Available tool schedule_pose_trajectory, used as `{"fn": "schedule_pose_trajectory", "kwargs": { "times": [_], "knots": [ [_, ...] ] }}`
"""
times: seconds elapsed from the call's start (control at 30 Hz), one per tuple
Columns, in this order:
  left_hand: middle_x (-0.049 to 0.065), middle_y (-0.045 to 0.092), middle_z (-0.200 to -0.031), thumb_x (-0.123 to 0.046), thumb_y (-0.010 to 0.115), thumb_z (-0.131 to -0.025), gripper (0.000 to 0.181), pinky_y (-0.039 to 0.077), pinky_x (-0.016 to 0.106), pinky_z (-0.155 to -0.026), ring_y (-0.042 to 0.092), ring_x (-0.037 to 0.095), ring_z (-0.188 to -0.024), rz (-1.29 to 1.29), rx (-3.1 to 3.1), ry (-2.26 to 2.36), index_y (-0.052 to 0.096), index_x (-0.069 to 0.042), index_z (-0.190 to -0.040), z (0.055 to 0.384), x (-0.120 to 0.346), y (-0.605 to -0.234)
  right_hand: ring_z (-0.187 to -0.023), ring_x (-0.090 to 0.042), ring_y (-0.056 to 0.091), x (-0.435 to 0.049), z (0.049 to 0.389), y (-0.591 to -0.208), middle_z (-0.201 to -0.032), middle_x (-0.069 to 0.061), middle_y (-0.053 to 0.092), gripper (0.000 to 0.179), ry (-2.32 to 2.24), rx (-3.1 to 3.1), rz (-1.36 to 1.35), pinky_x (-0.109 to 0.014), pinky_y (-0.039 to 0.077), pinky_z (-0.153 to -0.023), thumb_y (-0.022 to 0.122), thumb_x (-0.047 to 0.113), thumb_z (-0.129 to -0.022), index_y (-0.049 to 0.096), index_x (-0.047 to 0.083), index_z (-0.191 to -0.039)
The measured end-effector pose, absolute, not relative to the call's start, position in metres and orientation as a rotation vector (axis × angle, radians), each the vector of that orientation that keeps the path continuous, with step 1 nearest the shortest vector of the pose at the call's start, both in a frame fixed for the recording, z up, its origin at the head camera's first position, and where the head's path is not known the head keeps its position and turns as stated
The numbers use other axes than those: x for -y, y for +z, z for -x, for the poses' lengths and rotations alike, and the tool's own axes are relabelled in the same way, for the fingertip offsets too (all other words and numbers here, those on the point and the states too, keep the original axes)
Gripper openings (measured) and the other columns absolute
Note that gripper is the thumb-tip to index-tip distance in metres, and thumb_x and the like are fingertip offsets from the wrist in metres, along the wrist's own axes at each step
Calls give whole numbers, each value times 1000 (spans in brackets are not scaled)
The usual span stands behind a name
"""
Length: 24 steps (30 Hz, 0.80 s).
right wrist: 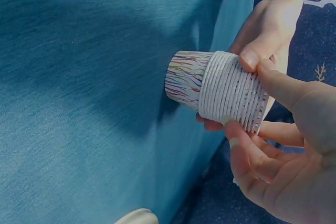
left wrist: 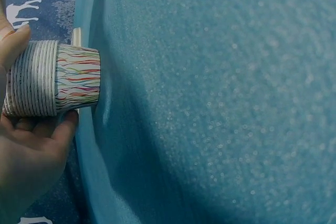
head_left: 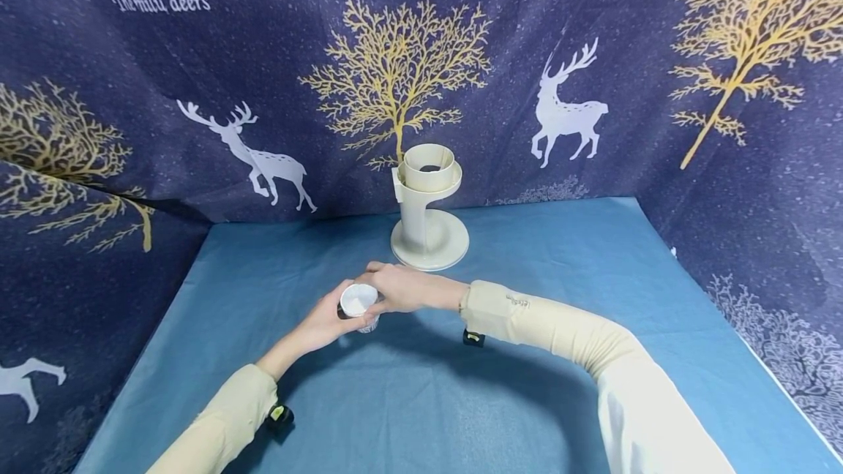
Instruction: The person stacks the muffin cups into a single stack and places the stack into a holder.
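Note:
A stack of nested white paper cups [head_left: 358,300] with colored wavy stripes [left wrist: 77,75] is held just over the blue tabletop, its open end facing up. My left hand [head_left: 321,324] grips the stack from the left side, thumb on one side and fingers curled beneath the rims in the left wrist view. From the other side my right hand [right wrist: 294,156] pinches the rims at the stack's open end between thumb and fingertips. Both thumbs nearly meet there in the right wrist view. The insides of the lower cups are hidden.
Behind the hands stands a cream-colored stand [head_left: 413,222] with a round base and an open ring on top. Blue cloth [head_left: 527,269] covers the table. A dark curtain [head_left: 474,79] with deer and trees hangs behind. Small black devices sit under both wrists.

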<state>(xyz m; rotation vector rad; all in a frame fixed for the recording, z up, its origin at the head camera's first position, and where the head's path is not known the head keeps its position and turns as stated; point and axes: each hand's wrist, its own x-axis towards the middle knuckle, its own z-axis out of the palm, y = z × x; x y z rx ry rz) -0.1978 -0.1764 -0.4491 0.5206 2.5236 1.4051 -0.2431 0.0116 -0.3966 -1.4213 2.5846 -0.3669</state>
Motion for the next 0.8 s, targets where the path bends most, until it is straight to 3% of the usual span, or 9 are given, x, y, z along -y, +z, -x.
{"fn": "schedule_pose_trajectory", "kwargs": {
  "times": [0.5,0.67,0.8],
  "knots": [
    [6,56,-113,-36,72,-77,60,45,31,-76,55,18,-94,-478,-2580,1374,44,-18,-126,207,181,-466,-94,-8,57,-12,245,-397,-119,0,54,59,-299,-2612,1423,-20,47,-78,65,45,-79,51,17,-129],
    [8,55,-117,-31,73,-77,59,44,32,-79,54,20,-99,-475,-2593,1369,44,-15,-125,208,179,-466,-99,-10,57,-16,248,-399,-119,1,57,55,-312,-2581,1415,-20,46,-80,64,44,-81,52,16,-127],
    [12,54,-117,-24,73,-78,57,43,34,-79,53,23,-101,-491,-2618,1353,44,-8,-125,201,174,-453,-87,-10,59,-22,251,-400,-110,2,61,44,-364,-2547,1412,-18,46,-72,63,41,-84,57,16,-119]
  ]
}}
